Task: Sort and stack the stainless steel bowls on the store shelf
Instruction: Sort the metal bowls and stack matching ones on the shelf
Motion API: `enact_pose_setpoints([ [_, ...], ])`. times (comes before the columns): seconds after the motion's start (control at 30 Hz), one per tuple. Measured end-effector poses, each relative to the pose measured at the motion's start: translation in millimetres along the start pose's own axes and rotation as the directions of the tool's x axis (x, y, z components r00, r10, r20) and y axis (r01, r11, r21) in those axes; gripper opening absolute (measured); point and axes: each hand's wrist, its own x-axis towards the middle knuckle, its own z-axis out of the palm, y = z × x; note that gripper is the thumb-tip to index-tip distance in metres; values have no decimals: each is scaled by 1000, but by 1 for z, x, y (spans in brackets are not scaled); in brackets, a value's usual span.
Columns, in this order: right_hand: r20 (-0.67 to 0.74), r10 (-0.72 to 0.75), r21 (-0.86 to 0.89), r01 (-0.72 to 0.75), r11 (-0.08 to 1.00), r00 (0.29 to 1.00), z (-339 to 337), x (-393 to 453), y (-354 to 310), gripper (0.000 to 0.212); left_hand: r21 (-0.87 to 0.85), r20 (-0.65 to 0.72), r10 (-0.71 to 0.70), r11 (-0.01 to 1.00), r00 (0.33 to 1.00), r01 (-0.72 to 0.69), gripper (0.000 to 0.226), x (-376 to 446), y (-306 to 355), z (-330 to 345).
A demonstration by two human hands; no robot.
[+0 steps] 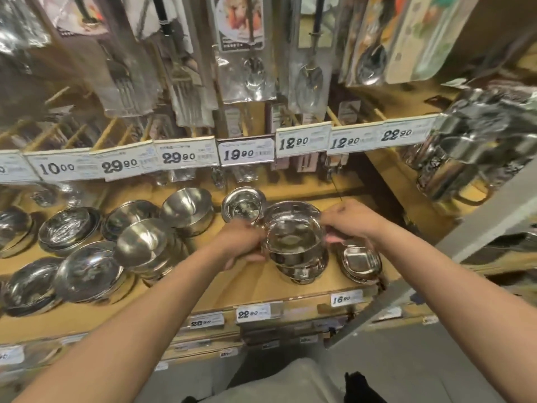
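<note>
A stack of shiny steel bowls (293,245) stands on the wooden shelf (255,280), right of centre. My left hand (242,242) grips the top bowl's left rim and my right hand (347,221) grips its right rim. Another bowl (292,212) sits just behind the stack, and a small bowl (243,207) lies behind my left hand. To the left are a tilted stack of bowls (145,248), a deep bowl stack (187,210) and several flat stacks (68,228).
A stack of small square steel dishes (360,261) sits right of the held stack. Packaged forks and spoons (252,62) hang above a row of price tags (247,152). Wrapped steel mugs (470,152) fill the right side shelf.
</note>
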Motion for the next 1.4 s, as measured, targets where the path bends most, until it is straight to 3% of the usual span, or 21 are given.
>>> enact_pose_setpoints([
  [0.1,-51,35,233,-23,972,998,-6,11,24,25,-114,-12,-38,993,999,36,9,3,-7,-1],
  [0.27,-180,43,-180,-76,981,983,12,24,83,27,-211,-186,-108,975,977,67,8,6,-20,-20],
  [0.4,-223,41,-229,-93,969,974,30,28,103,26,-205,-246,-114,977,962,63,10,3,-30,-29],
  [0.53,-254,-163,-354,65,933,953,44,30,99,44,-165,-271,-117,984,956,73,12,-1,-40,-28],
  [0.7,-153,-105,-405,35,914,983,46,36,93,30,-174,-270,-142,980,952,96,23,-4,-49,-30],
  [0.8,-77,44,-280,-64,958,996,50,38,97,30,-185,-281,-150,978,948,100,20,-7,-51,-34],
  [0.87,146,255,-33,-253,967,956,56,35,97,43,-208,-292,-152,974,944,92,11,-9,-52,-36],
  [0.93,313,316,82,-357,930,895,60,35,95,48,-225,-299,-150,971,943,83,11,-12,-53,-39],
  [1.03,180,251,53,-264,963,951,58,46,92,37,-262,-319,-165,962,933,80,9,-20,-58,-46],
  [1.1,103,183,47,-189,981,978,59,54,93,49,-286,-324,-177,955,929,82,8,-26,-62,-51],
  [1.2,143,121,82,-133,988,982,70,59,92,65,-294,-329,-190,952,925,91,11,-33,-69,-56],
  [1.4,183,150,171,-182,968,972,91,61,97,54,-329,-362,-213,940,907,90,19,-48,-75,-69],
])
